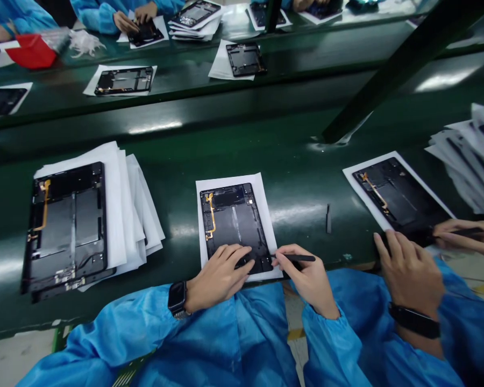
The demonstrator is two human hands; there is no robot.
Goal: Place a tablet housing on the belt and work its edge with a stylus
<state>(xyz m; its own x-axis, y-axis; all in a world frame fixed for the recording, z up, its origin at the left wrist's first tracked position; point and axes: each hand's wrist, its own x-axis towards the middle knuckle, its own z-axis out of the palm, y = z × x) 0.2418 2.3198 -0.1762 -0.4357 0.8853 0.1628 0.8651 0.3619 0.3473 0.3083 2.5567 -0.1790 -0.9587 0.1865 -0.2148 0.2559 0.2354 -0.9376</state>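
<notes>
- Our left hand [221, 274] lies palm down, fingers stretched toward two o'clock and slightly apart, over the lower end of a flat, black, rectangular tablet housing [229, 215]; its wrist wears a black, square-faced watch [177, 298].
- Our right hand [308, 279], at four o'clock from the centre of that housing, pinches a slim, black, pen-like tool [300, 258] between thumb and forefinger. We see the tool nearly level, its tip pointing toward nine o'clock at the housing's lower right edge; whether it touches, we cannot tell.
- Both our forearms, in shiny blue fabric sleeves [116, 328], rise toward the housing, the left from eight o'clock, the right from between four and five.
- Our housing lies open side up on a white rectangular sheet [266, 193], on a glossy dark green bench [298, 177] before us. An orange ribbon-like cable [213, 217] runs down its inside at ten o'clock.
- At three o'clock we see a small, thin, black implement [328, 219] lying alone on the bench.
- At nine o'clock from us, similar black housings [68, 215] rest with loose white sheets [135, 215] in a pile.
- Beyond the implement, toward three o'clock, a co-worker's hand [411, 269] with a black wristband [414, 320] reaches the lower end of another black housing [395, 191].
</notes>
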